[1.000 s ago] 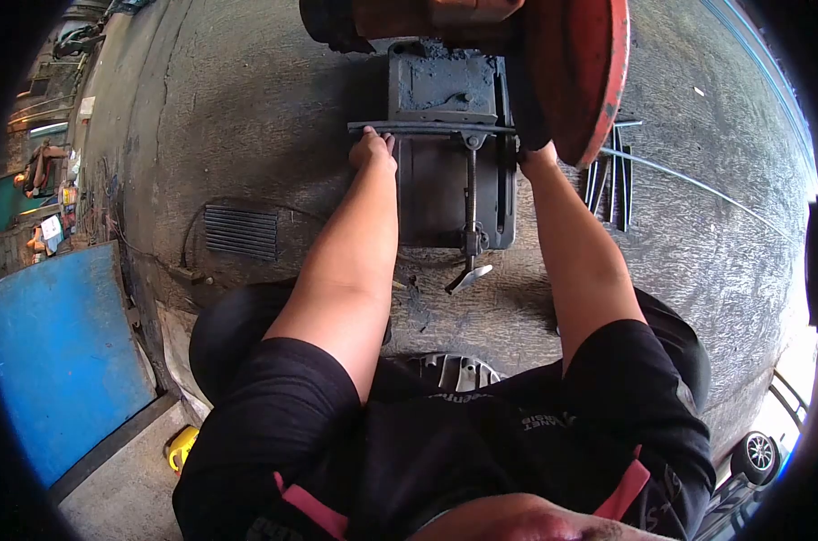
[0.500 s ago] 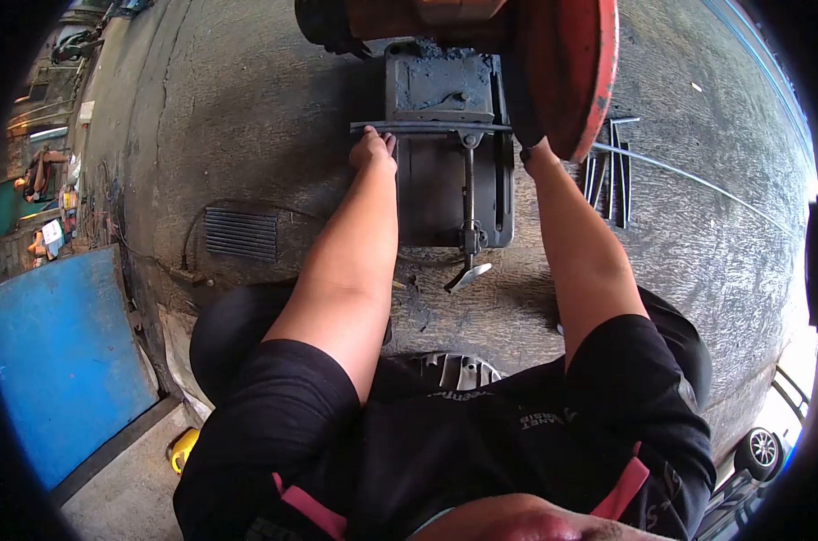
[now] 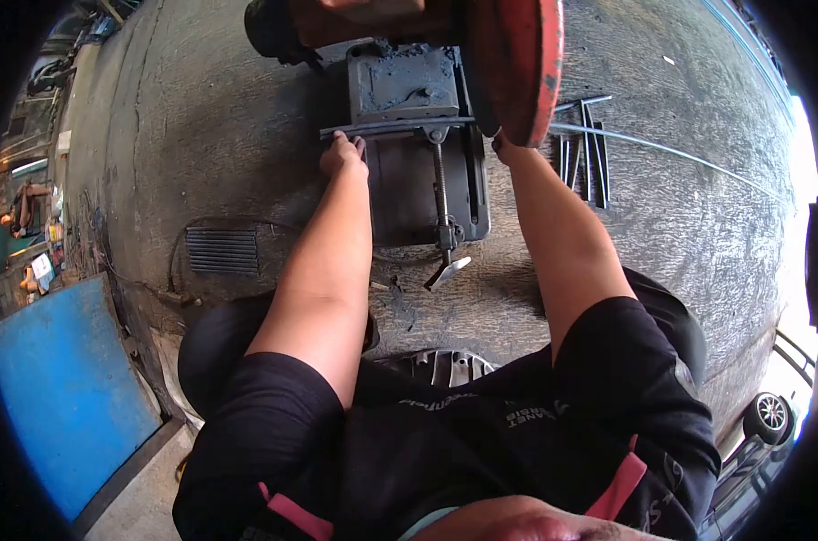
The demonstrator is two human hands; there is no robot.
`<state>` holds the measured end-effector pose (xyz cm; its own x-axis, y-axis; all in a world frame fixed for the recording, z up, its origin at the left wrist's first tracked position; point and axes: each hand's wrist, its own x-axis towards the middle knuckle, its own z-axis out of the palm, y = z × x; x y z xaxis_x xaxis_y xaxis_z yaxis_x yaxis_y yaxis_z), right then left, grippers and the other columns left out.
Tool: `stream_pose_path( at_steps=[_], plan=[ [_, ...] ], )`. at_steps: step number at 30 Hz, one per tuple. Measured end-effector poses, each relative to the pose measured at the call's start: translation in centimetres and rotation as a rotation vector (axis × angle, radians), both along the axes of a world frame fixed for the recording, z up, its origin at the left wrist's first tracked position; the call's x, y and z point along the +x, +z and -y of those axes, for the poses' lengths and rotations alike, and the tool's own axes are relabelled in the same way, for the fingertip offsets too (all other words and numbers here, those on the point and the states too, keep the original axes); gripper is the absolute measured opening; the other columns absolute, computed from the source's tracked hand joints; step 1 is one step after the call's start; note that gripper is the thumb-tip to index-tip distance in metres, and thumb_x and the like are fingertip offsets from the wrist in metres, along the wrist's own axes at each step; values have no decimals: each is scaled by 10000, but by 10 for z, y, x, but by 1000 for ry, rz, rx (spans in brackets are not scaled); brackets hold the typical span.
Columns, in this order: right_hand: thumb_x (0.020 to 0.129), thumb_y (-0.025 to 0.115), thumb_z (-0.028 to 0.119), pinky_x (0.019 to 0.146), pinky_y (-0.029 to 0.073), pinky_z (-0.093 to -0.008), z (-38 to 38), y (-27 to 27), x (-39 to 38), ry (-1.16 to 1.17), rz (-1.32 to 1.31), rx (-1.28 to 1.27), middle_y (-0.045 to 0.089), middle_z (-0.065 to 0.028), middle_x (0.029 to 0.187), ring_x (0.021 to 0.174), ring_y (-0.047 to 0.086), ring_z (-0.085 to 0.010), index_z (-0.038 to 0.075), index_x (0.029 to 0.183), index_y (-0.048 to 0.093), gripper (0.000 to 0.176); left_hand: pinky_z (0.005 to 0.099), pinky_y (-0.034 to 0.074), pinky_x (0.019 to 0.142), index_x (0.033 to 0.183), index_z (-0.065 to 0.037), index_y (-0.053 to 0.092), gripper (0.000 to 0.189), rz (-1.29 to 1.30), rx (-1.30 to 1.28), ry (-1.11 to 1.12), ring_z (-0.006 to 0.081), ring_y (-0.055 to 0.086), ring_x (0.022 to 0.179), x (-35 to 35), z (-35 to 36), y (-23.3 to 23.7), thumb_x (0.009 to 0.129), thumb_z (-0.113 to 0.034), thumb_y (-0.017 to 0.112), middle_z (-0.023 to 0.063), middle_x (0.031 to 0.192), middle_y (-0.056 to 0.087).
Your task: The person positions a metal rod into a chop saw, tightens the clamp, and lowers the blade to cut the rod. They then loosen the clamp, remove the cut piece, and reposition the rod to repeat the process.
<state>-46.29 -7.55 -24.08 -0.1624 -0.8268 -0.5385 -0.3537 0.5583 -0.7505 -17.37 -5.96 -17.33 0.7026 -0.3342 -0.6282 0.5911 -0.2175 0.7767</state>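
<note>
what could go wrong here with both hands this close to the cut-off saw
The left hand grips the flat metal bar right at the vise; if the bar kicks, it could get pinched.
The bare right hand sits half hidden under the red blade guard; a slip there might mean a cut.
Loose rods lie on the floor nearby, a possible roll hazard.

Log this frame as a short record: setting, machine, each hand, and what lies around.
setting: concrete floor, seen from above
machine: saw with red guard over a dark base
left hand: grip closed on the flat bar lying across the base
right hand: at the red guard's lower edge, fingers hidden
nearby: rods right of the saw; floor grate and blue board left
</note>
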Motion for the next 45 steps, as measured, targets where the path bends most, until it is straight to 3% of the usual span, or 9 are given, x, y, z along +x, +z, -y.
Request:
stream_pose_path(
  at_steps=[2,17,21,24,29,32,42,44,45],
  plan=[
    [762,614,237,401,364,-331,2,22,7,-703,550,149,506,-69,616,446,454,-182,41,724,555,208,301,608,631,967,123,545,272,6,14,4,249,647,723,-2,1,3,885,-130,601,182,884,605],
    [799,637,340,379,335,-324,0,19,-4,-584,504,296,423,-31,575,409,373,-156,79,691,500,314,321,604,703,1010,116,538,282,18,26,-10,261,640,804,-2,2,1,897,-139,583,161,930,596],
    [817,656,361,613,469,-360,9,-11,-52,-375,147,396,589,-113,878,695,564,-231,44,946,602,346,288,606,645,987,131,555,281,16,46,27,258,656,752,-3,4,0,900,-136,575,197,924,612],
    [746,688,243,771,502,-386,43,34,-120,185,-816,55,626,-152,1016,888,620,-284,64,1074,589,387,293,604,675,1007,146,543,310,8,6,9,263,657,778,1,4,-8,906,-146,567,203,936,610],
    [744,652,106,823,476,-405,95,313,-57,334,-824,-946,581,-182,1058,939,580,-346,53,1168,515,449,318,598,718,983,181,525,351,19,-28,5,278,656,807,-1,2,-7,917,-163,551,227,957,604],
    [750,631,97,854,453,-407,75,394,-1,569,-773,-1220,546,-191,1080,972,544,-361,45,1155,515,425,317,601,703,970,180,530,348,8,0,12,280,659,796,-1,3,-3,916,-164,552,225,953,607],
    [772,560,68,955,377,-413,-2,393,37,526,-592,-1364,429,-221,1153,1082,425,-412,20,1113,513,347,305,596,714,1014,184,532,398,-17,-29,-54,282,673,798,8,2,-16,911,-200,559,221,934,633],
    [773,547,58,963,375,-422,-19,379,38,337,-244,-1223,376,-233,1220,1123,393,-434,12,1129,494,363,321,596,726,1025,179,527,387,-39,-20,-67,295,671,802,6,-2,-12,907,-187,566,220,926,634],
    [795,539,104,915,425,-422,-21,377,36,423,-414,-1448,460,-242,1152,1090,453,-431,17,1181,466,402,324,596,726,1052,162,524,375,-32,-8,-58,297,670,800,5,-2,-12,906,-181,568,212,929,633]
  ],
)
